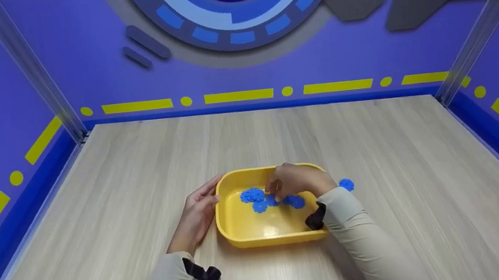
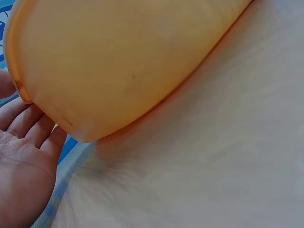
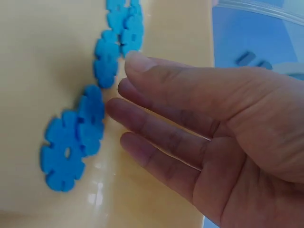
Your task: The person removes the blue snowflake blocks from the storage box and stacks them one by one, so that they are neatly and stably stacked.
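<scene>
A yellow plastic bin (image 1: 271, 240) with rounded corners stands on the table. My left hand (image 1: 197, 213) grips its left side, thumb at the rim and fingers against the outer wall, as the left wrist view shows. Several blue flower-shaped snowflake discs (image 1: 252, 195) lie on the bin's floor, some overlapping. Over them, inside the bin, reaches my right hand (image 1: 299, 179). In the right wrist view its fingers are loosely bent, with the thumb tip and fingertips close beside the blue discs (image 3: 63, 154); nothing shows between them.
One more blue disc (image 1: 346, 184) lies on the table right of the bin, beside the right sleeve. The wood-grain table (image 1: 139, 172) is bordered by blue-purple panels (image 1: 79, 75) with yellow marks. Black camera mounts (image 1: 210, 276) sit on both wrists.
</scene>
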Tool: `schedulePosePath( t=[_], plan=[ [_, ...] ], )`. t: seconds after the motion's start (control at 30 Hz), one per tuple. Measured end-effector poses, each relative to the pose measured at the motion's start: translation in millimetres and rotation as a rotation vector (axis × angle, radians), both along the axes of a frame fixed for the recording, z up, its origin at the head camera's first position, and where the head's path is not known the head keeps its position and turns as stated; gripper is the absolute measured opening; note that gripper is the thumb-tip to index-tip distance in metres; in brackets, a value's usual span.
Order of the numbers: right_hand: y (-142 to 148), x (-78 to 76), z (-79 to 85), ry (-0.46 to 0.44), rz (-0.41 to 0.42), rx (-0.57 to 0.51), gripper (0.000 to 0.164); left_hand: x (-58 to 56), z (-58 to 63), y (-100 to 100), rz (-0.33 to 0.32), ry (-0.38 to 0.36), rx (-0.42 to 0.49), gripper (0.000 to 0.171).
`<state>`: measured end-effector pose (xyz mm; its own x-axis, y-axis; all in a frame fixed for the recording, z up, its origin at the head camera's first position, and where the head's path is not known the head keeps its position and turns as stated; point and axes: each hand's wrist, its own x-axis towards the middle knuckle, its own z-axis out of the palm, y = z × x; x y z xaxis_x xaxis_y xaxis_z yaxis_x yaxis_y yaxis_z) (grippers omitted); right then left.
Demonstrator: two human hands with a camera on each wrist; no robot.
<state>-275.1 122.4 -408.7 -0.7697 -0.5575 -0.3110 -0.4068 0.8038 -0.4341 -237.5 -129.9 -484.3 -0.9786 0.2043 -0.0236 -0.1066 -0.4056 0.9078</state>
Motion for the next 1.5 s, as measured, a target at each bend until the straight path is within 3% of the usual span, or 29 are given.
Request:
schedulePosePath(
  t=[0.4,0.8,1.1,1.5],
  plan=[
    [-11.6,7.0,-3.8,0.118,0.018,0.046,0.029,-1.4,3.6,0.5,0.009,0.002,-0.008,0.060],
    [-12.2,9.2,-6.8,0.108,0.033,0.082,0.016,0.0,0.3,-0.2,0.007,0.021,-0.004,0.059],
    [-12.1,8.7,-8.7,0.070,-0.004,0.108,0.017,0.7,-0.7,-0.7,-0.004,0.029,0.004,0.060],
    [-6.6,6.7,-4.6,0.056,0.033,0.057,0.017,0.0,-0.5,-0.7,-0.001,0.029,-0.002,0.059]
  ],
)
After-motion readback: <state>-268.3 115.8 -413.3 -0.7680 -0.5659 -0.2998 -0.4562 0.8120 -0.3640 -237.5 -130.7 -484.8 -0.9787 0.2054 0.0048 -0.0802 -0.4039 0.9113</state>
